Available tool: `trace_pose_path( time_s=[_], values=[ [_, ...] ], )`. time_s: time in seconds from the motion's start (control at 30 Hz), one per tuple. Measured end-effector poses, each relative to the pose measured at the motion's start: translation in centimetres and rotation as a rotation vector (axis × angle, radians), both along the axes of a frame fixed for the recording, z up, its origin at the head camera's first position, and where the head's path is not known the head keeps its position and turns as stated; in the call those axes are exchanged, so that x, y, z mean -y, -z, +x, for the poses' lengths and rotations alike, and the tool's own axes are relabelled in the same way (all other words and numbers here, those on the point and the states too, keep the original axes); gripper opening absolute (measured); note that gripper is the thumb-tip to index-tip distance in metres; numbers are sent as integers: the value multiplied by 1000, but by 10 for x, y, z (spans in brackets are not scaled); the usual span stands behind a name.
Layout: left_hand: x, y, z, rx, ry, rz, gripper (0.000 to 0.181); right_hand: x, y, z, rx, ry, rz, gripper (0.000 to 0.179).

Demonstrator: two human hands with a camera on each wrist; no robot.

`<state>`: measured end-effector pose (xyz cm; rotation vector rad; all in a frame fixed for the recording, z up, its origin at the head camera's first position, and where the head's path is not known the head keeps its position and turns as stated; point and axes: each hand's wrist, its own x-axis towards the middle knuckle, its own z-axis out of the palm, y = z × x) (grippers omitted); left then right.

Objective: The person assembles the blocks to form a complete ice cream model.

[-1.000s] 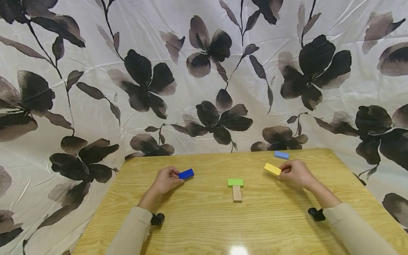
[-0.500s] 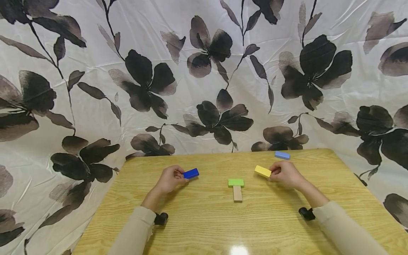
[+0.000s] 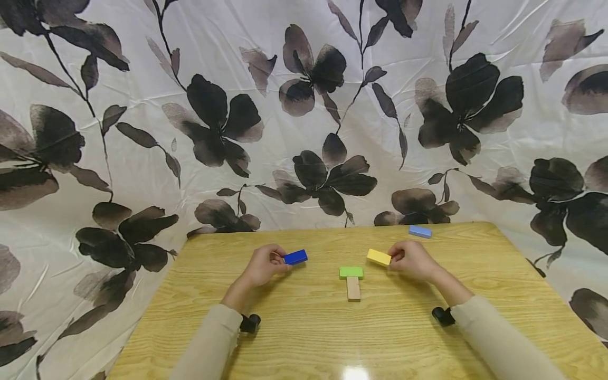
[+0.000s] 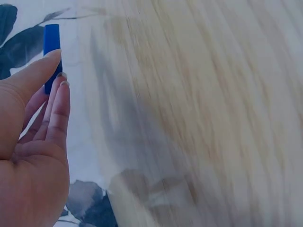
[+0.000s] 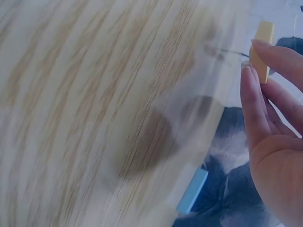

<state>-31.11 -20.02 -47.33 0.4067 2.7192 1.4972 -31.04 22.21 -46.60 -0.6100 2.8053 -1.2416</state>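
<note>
My left hand (image 3: 265, 265) pinches a dark blue block (image 3: 296, 257) by its left end, thumb on one side and fingers on the other. In the left wrist view the blue block (image 4: 52, 38) points away from the fingertips. On the other side, my right hand (image 3: 412, 259) pinches a yellow block (image 3: 378, 257) by its right end; the right wrist view shows the yellow block (image 5: 262, 52) between thumb and fingers. Between the two hands, closer to me, a green block (image 3: 351, 272) lies crosswise against the far end of a plain wooden block (image 3: 353, 290), like a T.
A light blue block (image 3: 420, 231) lies by the far edge of the wood-grain table (image 3: 304, 338), beyond my right hand. Behind the table hangs a white cloth (image 3: 304, 126) printed with dark flowers. Each wrist wears a small black camera.
Both hands have moved inward with their blocks: the left one rightward with the blue block, the right one leftward with the yellow block. The green, plain wooden and light blue blocks have stayed put.
</note>
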Motion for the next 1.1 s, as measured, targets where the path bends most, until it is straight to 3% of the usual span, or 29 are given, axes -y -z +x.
trace_pose_path(
  time_s=[0.47,1.1],
  values=[
    [-24,-3,-5,5,21,13,26,21,7,-14,-23,-64,16,21],
    [-42,-1,-7,-2,55,37,28,38,11,-27,19,-115,54,20]
  ],
)
